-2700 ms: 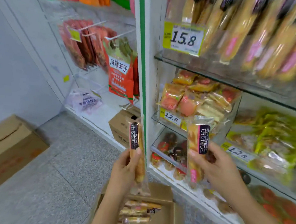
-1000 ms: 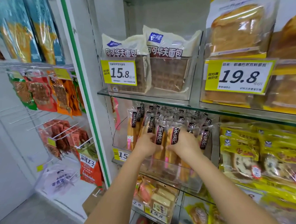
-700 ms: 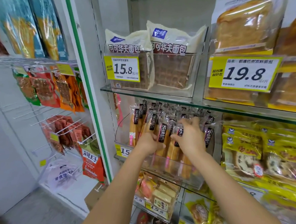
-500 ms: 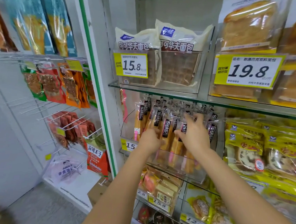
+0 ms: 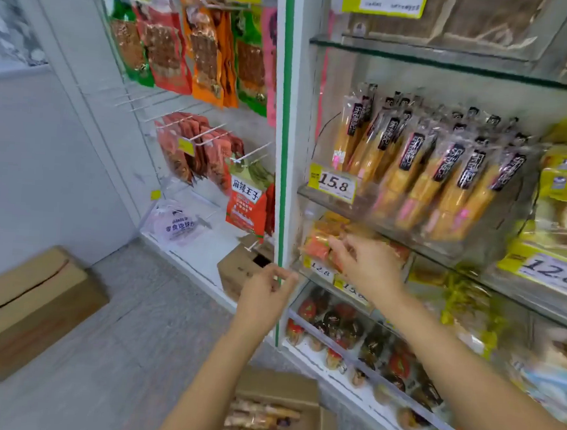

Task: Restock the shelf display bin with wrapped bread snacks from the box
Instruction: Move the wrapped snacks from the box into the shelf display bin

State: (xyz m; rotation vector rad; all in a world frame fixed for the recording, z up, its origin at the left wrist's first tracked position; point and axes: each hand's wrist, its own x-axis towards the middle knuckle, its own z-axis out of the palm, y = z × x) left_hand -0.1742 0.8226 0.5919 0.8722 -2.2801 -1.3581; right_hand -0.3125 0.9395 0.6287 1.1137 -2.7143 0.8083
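On the glass shelf, display bin [image 5: 448, 241]: clear-walled, just right of the yellow price tag [image 5: 333, 184] reading 15.8.
Bread snacks [image 5: 416, 163]: wrapped sticks standing on end in close rows inside the bin, black labels uppermost, filling it from side to side.
Left hand [image 5: 264, 300]: lower than the bin, in front of the white post [image 5: 283, 131] with its green stripe; grip slack, fingers loosely curled, nothing in it.
Right hand [image 5: 369, 268]: before the shelf beneath the bin, fingers reaching leftward toward the orange packets [image 5: 320, 242]; grip apart and holding nothing. The blur hides whether the fingertips touch those packets.
Box [image 5: 280, 387]: open on the floor at the foot of the shelving, under the left forearm.
Boxed snacks [image 5: 258, 418]: wrapped sticks lying flat inside the box.
Closed carton [image 5: 24, 307]: on the floor, well to the left.
Small carton [image 5: 241, 269]: on the low white ledge behind the left hand.
Hanging packets [image 5: 200, 47]: on wire pegs left of the post.
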